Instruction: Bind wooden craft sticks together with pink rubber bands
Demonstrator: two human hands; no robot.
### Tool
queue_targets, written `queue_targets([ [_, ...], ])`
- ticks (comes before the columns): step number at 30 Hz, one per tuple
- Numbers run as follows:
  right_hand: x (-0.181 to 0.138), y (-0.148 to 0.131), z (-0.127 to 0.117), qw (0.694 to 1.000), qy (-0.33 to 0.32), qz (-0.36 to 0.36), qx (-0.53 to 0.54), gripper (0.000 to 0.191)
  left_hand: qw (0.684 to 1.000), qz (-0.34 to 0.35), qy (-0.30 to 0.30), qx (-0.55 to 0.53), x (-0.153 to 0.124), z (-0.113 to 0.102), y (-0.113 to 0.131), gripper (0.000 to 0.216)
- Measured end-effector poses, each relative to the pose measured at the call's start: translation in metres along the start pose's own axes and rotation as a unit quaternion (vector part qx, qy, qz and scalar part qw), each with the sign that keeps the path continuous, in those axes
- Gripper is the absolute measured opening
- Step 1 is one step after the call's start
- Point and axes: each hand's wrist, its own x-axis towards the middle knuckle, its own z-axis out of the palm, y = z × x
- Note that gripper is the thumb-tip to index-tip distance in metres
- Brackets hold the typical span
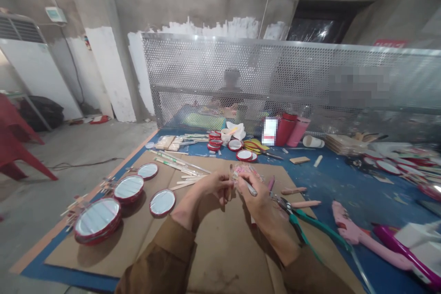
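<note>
- Pinches a slim, brown, wood-like strip (230,172) nearly upright in the left hand (215,187), above the far middle of a flat, brown cardboard sheet (220,257) — probably stood on end to leave its upper part within the other hand's reach.
- Grasps a grey-white, pen-like barrel (251,188) in the right hand (257,197), close beside the strip, likely gripped this way for fine control. Cannot tell, at this size, any contact between strip and barrel.
- Bends both wrists inward, bringing the hands almost together ahead of the body, with brown cloth sleeves (165,243) coming up from the lower edge. Curls the left fingers and thumb about the strip; wraps the right fingers around the barrel, back of the hand turned upward.
- Includes a see-through packet of small pink and white pieces (247,169) just beyond the hands, presumably for easy picking.
- Shows round, red-rimmed discs with pale, glossy faces (97,218) lying face up at the left — seemingly set aside from the handwork.
- Has green-handled metal pliers (303,220) beside the right forearm and a pink plastic glue gun (367,238) farther right on the blue tabletop (330,167), perhaps placed for right-handed reach.
</note>
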Motion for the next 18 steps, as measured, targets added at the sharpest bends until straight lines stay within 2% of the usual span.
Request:
queue_targets([
  [8,0.0000,-0.0033,0.0025,1.000,0.001,-0.030,0.000,0.024,1.000,0.007,-0.010,0.006,0.0000,-0.0008,0.0000,0.056],
  [14,-0.0027,-0.0003,0.0043,1.000,-0.002,0.003,-0.012,0.026,1.000,-0.011,-0.008,-0.009,0.0011,-0.0007,-0.0013,0.052],
  [18,-0.0032,-0.0018,0.0049,1.000,-0.003,-0.003,-0.002,0.026,1.000,0.005,-0.009,-0.011,0.0016,-0.0011,-0.0027,0.051],
])
